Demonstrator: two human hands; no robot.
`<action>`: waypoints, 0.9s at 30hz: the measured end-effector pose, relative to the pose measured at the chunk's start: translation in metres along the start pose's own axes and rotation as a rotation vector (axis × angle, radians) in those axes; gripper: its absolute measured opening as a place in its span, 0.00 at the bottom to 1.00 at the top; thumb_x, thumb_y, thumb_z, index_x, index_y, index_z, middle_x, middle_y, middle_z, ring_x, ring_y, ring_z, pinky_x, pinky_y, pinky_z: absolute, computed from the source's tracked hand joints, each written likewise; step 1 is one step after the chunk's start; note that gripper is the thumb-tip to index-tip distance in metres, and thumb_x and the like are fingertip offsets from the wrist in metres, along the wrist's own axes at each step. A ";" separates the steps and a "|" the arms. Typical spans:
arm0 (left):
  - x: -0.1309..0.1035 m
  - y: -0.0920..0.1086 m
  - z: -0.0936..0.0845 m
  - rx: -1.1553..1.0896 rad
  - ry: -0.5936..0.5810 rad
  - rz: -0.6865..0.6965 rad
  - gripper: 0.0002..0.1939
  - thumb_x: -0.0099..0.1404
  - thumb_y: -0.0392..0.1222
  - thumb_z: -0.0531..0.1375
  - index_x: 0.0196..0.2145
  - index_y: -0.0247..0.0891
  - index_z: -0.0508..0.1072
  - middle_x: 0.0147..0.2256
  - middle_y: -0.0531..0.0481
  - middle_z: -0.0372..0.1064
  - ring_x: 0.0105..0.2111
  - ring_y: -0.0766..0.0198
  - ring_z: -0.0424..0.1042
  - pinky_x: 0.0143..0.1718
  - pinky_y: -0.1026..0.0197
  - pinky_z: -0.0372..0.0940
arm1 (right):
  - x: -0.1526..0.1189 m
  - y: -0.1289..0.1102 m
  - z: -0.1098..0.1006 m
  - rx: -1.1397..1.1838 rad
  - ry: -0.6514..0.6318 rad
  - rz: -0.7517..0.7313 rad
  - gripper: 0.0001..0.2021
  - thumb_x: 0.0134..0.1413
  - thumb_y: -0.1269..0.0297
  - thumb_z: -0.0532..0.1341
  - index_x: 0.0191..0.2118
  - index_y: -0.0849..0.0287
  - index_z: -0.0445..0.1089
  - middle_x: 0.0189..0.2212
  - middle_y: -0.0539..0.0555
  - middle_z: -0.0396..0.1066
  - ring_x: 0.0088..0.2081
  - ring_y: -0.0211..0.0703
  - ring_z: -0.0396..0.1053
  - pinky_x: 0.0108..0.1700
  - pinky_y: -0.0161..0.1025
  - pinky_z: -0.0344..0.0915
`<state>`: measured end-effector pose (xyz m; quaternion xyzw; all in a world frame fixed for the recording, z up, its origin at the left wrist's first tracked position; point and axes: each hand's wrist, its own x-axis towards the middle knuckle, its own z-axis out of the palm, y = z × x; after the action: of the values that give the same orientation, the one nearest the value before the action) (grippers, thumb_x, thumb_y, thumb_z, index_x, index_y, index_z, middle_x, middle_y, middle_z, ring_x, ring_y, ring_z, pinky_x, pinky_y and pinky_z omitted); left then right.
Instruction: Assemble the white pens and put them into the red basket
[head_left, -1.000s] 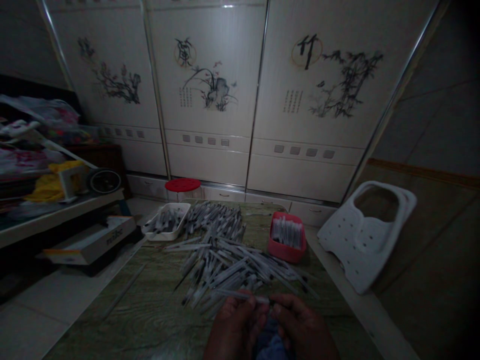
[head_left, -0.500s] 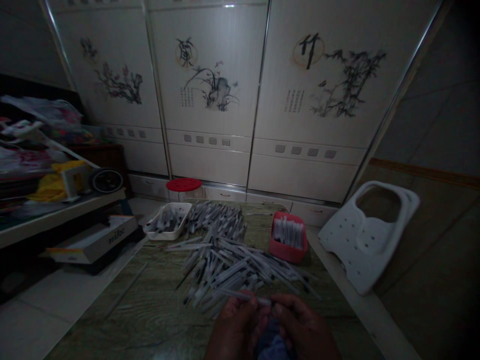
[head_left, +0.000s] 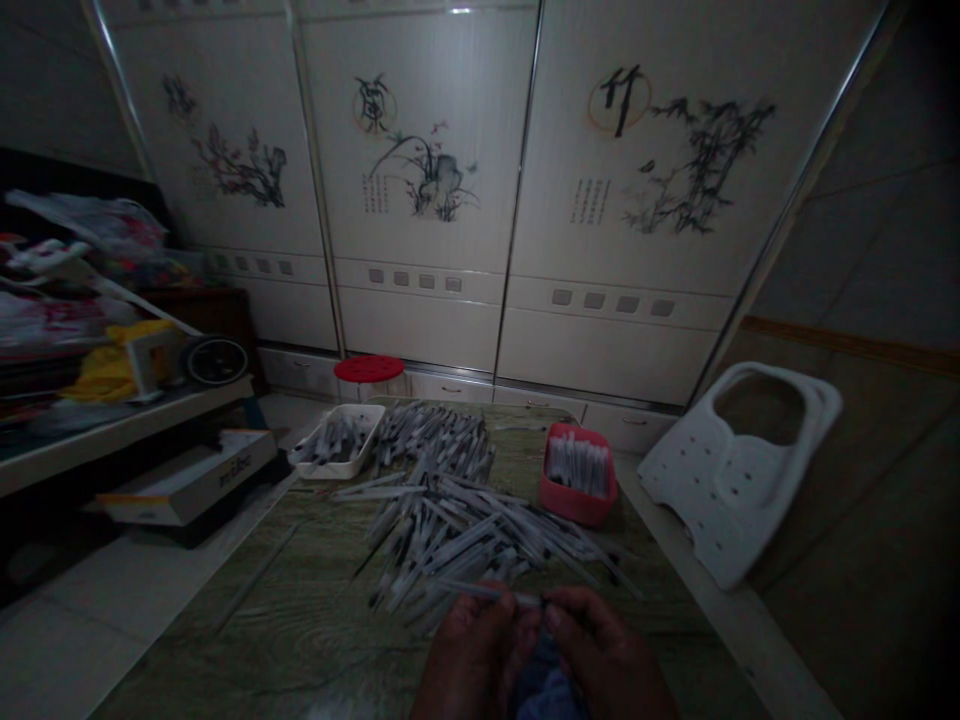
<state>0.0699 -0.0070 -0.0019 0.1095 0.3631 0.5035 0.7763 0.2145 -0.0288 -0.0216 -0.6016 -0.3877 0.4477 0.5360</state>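
My left hand (head_left: 474,640) pinches a slim translucent pen (head_left: 480,588) between thumb and fingers, just above the near part of the table. At the pen's right end, the thumb and fingertips of my right hand (head_left: 604,645) are closed on its dark tip. The two hands are close together, and the pen lies nearly level across them. Just beyond them is a loose pile of similar pens (head_left: 457,525), many with dark ends. Fine detail at the fingertips is lost in the dim light.
A white tray (head_left: 367,452) of pens stands at the table's far left, and a red basket (head_left: 577,505) of upright pens at the right. One thin stick (head_left: 259,578) lies on the wood-grain table (head_left: 300,640). Beyond are a red stool (head_left: 369,369) and a white plastic seat (head_left: 720,480).
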 end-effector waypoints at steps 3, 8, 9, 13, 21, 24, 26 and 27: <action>0.000 -0.001 0.001 -0.012 -0.001 0.008 0.12 0.57 0.32 0.70 0.36 0.37 0.72 0.30 0.48 0.78 0.33 0.61 0.80 0.45 0.58 0.72 | -0.001 -0.001 0.001 -0.044 -0.013 -0.007 0.25 0.46 0.38 0.68 0.37 0.57 0.78 0.25 0.51 0.75 0.26 0.42 0.65 0.29 0.37 0.63; 0.002 -0.005 0.000 0.006 0.013 0.033 0.12 0.56 0.34 0.71 0.34 0.37 0.71 0.29 0.49 0.77 0.32 0.62 0.80 0.41 0.60 0.71 | -0.005 -0.003 0.003 -0.184 0.019 -0.110 0.24 0.53 0.38 0.63 0.36 0.57 0.77 0.28 0.52 0.77 0.30 0.46 0.70 0.34 0.38 0.64; 0.003 -0.006 -0.001 0.012 0.008 0.032 0.13 0.55 0.34 0.72 0.33 0.37 0.71 0.28 0.49 0.77 0.32 0.61 0.80 0.41 0.60 0.71 | -0.006 -0.003 0.004 -0.217 0.024 -0.146 0.24 0.55 0.37 0.62 0.34 0.56 0.77 0.28 0.53 0.77 0.32 0.47 0.71 0.35 0.38 0.65; 0.007 -0.011 -0.004 0.062 -0.024 0.039 0.17 0.52 0.39 0.74 0.33 0.38 0.71 0.27 0.50 0.77 0.30 0.62 0.79 0.35 0.63 0.68 | -0.008 -0.003 0.005 -0.327 0.030 -0.244 0.26 0.61 0.36 0.55 0.28 0.55 0.71 0.23 0.50 0.71 0.28 0.45 0.68 0.32 0.38 0.61; 0.007 -0.005 -0.005 0.100 -0.055 0.036 0.20 0.51 0.44 0.76 0.34 0.39 0.71 0.25 0.52 0.76 0.27 0.64 0.75 0.31 0.65 0.64 | -0.012 -0.010 0.008 -0.190 -0.003 -0.100 0.28 0.56 0.31 0.56 0.29 0.54 0.71 0.21 0.48 0.66 0.25 0.42 0.64 0.29 0.37 0.59; 0.010 -0.005 -0.008 0.111 -0.043 0.052 0.20 0.50 0.44 0.76 0.34 0.38 0.71 0.27 0.50 0.77 0.28 0.64 0.75 0.31 0.65 0.63 | -0.011 -0.011 0.006 -0.156 -0.005 -0.144 0.27 0.51 0.33 0.62 0.35 0.55 0.73 0.26 0.50 0.72 0.29 0.44 0.68 0.32 0.38 0.63; 0.013 -0.008 -0.010 0.122 -0.058 0.060 0.22 0.48 0.45 0.77 0.33 0.37 0.70 0.27 0.50 0.77 0.27 0.64 0.75 0.28 0.65 0.61 | -0.010 -0.009 0.004 -0.187 -0.027 -0.166 0.26 0.53 0.34 0.61 0.32 0.55 0.71 0.25 0.49 0.71 0.28 0.42 0.66 0.31 0.37 0.61; 0.014 -0.010 -0.012 0.124 -0.071 0.059 0.22 0.48 0.45 0.77 0.33 0.37 0.70 0.27 0.50 0.76 0.26 0.65 0.74 0.27 0.65 0.60 | -0.010 -0.008 0.003 -0.212 -0.043 -0.163 0.26 0.56 0.34 0.59 0.29 0.55 0.70 0.23 0.48 0.69 0.26 0.41 0.64 0.30 0.37 0.60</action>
<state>0.0720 -0.0020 -0.0215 0.1857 0.3626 0.4985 0.7652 0.2087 -0.0358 -0.0121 -0.6117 -0.4918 0.3721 0.4955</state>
